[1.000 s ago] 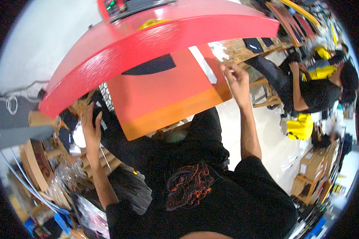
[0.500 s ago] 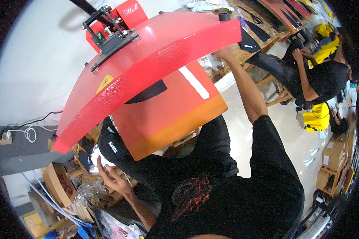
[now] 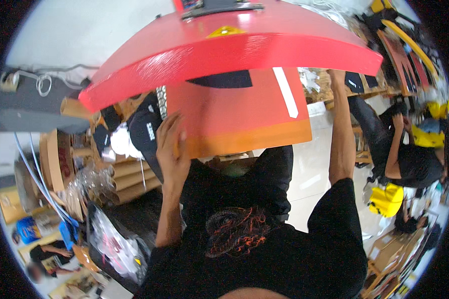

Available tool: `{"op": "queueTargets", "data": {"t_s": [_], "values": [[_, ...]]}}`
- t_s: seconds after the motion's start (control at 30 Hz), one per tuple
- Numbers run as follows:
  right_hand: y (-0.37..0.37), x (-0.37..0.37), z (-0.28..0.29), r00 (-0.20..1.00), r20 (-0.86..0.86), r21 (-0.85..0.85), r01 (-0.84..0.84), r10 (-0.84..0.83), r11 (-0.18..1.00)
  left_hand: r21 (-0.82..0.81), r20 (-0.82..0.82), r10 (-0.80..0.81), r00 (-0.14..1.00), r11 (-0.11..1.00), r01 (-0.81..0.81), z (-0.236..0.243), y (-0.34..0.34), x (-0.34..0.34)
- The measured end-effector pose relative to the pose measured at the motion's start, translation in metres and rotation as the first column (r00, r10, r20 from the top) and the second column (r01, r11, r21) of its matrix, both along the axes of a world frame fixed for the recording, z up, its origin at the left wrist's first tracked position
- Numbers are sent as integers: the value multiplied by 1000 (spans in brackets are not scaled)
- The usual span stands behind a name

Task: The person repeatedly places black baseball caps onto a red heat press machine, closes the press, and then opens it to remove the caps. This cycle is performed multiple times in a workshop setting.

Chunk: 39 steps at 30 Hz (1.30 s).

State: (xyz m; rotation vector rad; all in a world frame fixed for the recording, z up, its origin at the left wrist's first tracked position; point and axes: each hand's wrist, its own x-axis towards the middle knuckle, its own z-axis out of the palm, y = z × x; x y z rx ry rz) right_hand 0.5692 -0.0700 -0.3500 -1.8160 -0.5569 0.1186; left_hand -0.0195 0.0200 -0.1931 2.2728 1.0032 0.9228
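Observation:
In front of me stands a heat press with a curved red top plate [image 3: 234, 52] raised over a flat reddish-orange lower board [image 3: 234, 117]. On that board lies a black fabric piece [image 3: 227, 79], its far part hidden by the top plate. A white strip [image 3: 285, 94] lies to its right. My left hand [image 3: 171, 142] is at the board's left front edge, slightly blurred, fingers stretched out and nothing seen in them. My right hand [image 3: 337, 76] reaches up by the top plate's right end, which hides its fingers.
Black fabric pieces with white print [image 3: 144, 130] hang or lie left of the board, beside a white bundle [image 3: 123, 141]. Cardboard tubes [image 3: 129, 184] and clear plastic [image 3: 82, 187] lie lower left. A wooden worktable [image 3: 324, 89] stands beyond; a co-worker [image 3: 409, 154] sits at right.
My left hand has moved from beside the white bundle to the board's left edge. The view has turned left, bringing the press more square in front; my right arm still reaches to the plate's right end.

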Motion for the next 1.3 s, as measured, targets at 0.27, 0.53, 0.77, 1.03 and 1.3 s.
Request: {"op": "queueTargets", "data": {"t_s": [0.27, 0.53, 0.77, 1.03, 1.3], "values": [[14, -211, 115, 844, -390, 230, -298, 369, 926, 128, -17, -182, 983, 975, 183, -32, 62, 70], [107, -294, 98, 892, -186, -247, -447, 411, 859, 193, -162, -265, 951, 936, 294, -65, 96, 110], [122, -312, 96, 917, 263, -451, -158, 301, 878, 329, -378, -253, 890, 862, 385, -69, 105, 114], [80, -304, 109, 932, 320, -481, 3, 172, 877, 313, -572, -299, 764, 782, 540, -60, 109, 112], [-21, -289, 111, 910, 392, -612, 148, 135, 777, 338, -550, -227, 804, 819, 463, -65, 90, 119]]}}
